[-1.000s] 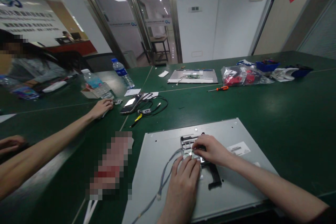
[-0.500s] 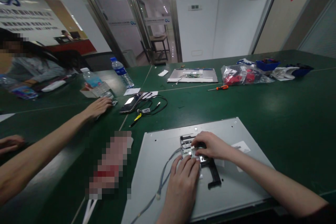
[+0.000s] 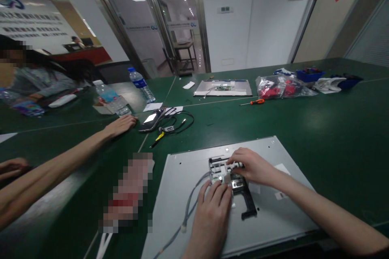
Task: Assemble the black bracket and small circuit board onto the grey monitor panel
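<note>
A large pale-grey flat panel (image 3: 170, 194) lies on the table in front of me, looking like the back of a screen. On it sits a black bracket (image 3: 249, 206) around small metal and white parts, with a bundle of grey wires (image 3: 190, 196) running off to the lower left. My left hand (image 3: 211, 214) rests flat, fingers stretched out, its tips touching the lower edge of these parts. Above the bracket's right side, my right hand (image 3: 253, 166) has thumb and fingers closed around a small pale piece (image 3: 238, 165), too partly covered to name.
A co-worker's arm (image 3: 75, 158) reaches in from the left. Nearby are a dark phone-like device (image 3: 152, 120), a black cable (image 3: 190, 123) and water bottles (image 3: 141, 84). Farther back lie another panel (image 3: 237, 90), an orange screwdriver (image 3: 258, 101), a plastic bag (image 3: 273, 87) and blue trays (image 3: 310, 75).
My right hand has shifted slightly right and up, and a small pale piece now shows at its fingers. My left hand stays put. The co-worker's hand has slid right towards the phone-like device.
</note>
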{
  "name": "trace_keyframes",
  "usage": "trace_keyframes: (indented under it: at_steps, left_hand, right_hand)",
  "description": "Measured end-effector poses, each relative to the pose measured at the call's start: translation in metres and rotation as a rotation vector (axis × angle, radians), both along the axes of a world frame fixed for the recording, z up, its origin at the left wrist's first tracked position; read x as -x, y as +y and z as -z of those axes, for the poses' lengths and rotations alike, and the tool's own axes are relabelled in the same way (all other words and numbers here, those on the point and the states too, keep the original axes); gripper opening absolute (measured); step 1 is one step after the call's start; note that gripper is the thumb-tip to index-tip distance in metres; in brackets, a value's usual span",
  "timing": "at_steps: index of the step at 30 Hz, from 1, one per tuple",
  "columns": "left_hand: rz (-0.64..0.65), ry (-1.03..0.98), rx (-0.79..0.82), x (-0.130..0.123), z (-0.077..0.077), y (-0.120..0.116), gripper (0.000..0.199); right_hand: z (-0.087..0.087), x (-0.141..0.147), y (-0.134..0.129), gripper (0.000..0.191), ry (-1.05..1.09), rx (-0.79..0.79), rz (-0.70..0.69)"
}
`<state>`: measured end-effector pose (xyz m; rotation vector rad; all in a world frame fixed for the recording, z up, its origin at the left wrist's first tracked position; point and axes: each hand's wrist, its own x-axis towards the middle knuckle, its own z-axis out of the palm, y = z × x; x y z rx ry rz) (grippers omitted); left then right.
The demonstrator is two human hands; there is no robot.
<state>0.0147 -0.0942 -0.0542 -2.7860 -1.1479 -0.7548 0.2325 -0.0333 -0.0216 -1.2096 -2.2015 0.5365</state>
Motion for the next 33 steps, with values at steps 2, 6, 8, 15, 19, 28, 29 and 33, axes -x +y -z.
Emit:
trace_keyframes:
  at_steps: [2,6,8,15,19,28,29,33]
  left_hand:
    - [-0.002,0.002,-0.003,0.0,0.0,0.0,0.035]
    - [-0.009,0.016,-0.01,0.0,-0.003,-0.002,0.033]
    - [-0.012,0.025,-0.007,0.0,-0.004,-0.002,0.033]
    - [-0.002,0.048,0.004,0.001,-0.006,-0.001,0.035]
    - [-0.008,0.036,0.019,0.001,-0.006,0.0,0.032]
    - [-0.012,0.051,0.03,-0.001,-0.012,-0.001,0.026]
    - [-0.014,0.048,0.027,-0.001,-0.012,-0.001,0.024]
    - [-0.014,0.033,0.039,-0.001,-0.011,-0.001,0.023]
  right_hand:
    - [-0.003,-0.002,-0.007,0.026,-0.024,-0.073,0.001]
    - [-0.007,0.0,-0.019,0.015,-0.039,-0.14,-0.091]
    - [-0.007,0.003,-0.023,0.012,-0.055,-0.142,-0.151]
    - [0.006,0.009,-0.024,0.015,-0.146,-0.093,-0.103]
    - [0.009,0.009,-0.025,0.017,-0.158,-0.052,-0.095]
    - [0.009,0.006,-0.03,0.024,-0.163,-0.061,-0.106]
    - [0.009,0.006,-0.03,0.023,-0.166,-0.064,-0.11]
    - [0.008,0.007,-0.029,0.025,-0.173,-0.057,-0.126]
